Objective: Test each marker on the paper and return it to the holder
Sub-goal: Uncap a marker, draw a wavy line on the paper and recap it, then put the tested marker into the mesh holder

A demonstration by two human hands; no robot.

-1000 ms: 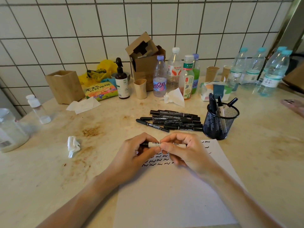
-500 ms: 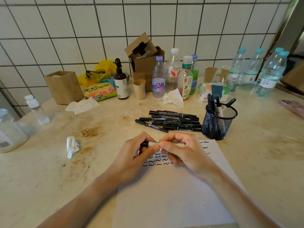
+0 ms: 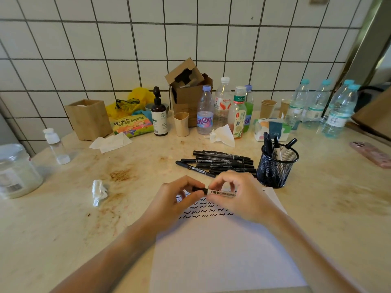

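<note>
Marker: a white-barrelled marker (image 3: 222, 193) held level above the top of the paper (image 3: 222, 250); its label reads "WHITEBOARD" beside printed Chinese characters.
Cap: the black cap end (image 3: 200, 190) points left and sits in the left fingers; whether it is fully seated on the barrel cannot be told.
Left hand: left hand (image 3: 175, 199) comes in from the lower left, fingers curled, thumb and forefinger pinching the black end.
Right hand: right hand (image 3: 243, 197) comes in from the lower right, fingertips curled over the white barrel and pinching it; the two hands are close together, nearly touching.
Paper marks: rows of short black squiggles (image 3: 203, 212) across the upper part of the sheet, partly hidden under the hands.
Loose markers: a pile of black markers (image 3: 220, 162) lying on the counter (image 3: 63, 229) just beyond the hands; their print is too small to read.
Holder: black mesh cup (image 3: 275, 172) right of the pile, touching the paper's far corner, with several markers standing in it.
Tissue pack: behind the holder, printed "TISSUE" (image 3: 273, 129).
Bottles: a clear one with a purple-pink label (image 3: 204, 115); a red-and-white labelled one (image 3: 222, 102); a green-capped tea bottle with Chinese print (image 3: 238, 113).
Snack bag: yellow-green with large Chinese characters (image 3: 131, 124).
Phone: pink, at the right edge (image 3: 372, 154).
</note>
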